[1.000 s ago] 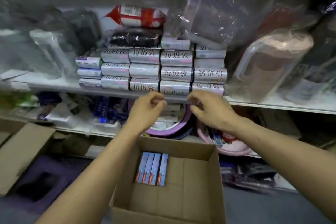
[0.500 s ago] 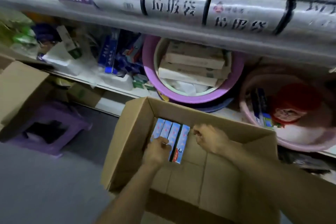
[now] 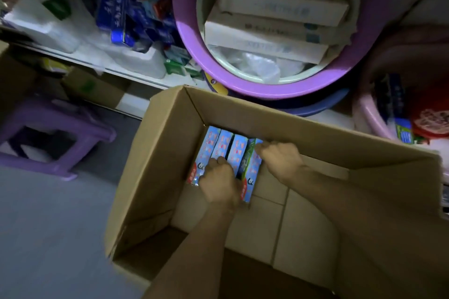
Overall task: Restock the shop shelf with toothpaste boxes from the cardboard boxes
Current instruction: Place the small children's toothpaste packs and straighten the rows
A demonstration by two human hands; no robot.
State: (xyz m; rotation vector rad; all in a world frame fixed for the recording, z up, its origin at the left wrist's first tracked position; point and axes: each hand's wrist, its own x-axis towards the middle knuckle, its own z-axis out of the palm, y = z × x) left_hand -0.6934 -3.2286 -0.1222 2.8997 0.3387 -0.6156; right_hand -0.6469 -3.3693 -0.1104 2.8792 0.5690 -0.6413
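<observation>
Legible text: none, printing on toothpaste boxes [image 3: 220,147], blue packet [image 3: 114,5] and white boxes [image 3: 279,6] in basin [image 3: 243,86] too blurred to read

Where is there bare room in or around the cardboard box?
In the cardboard box, the bottom right of the toothpaste boxes is bare. Grey floor left of it, nearer than the purple stool, is free. The shelf and purple basin are crowded.
</observation>
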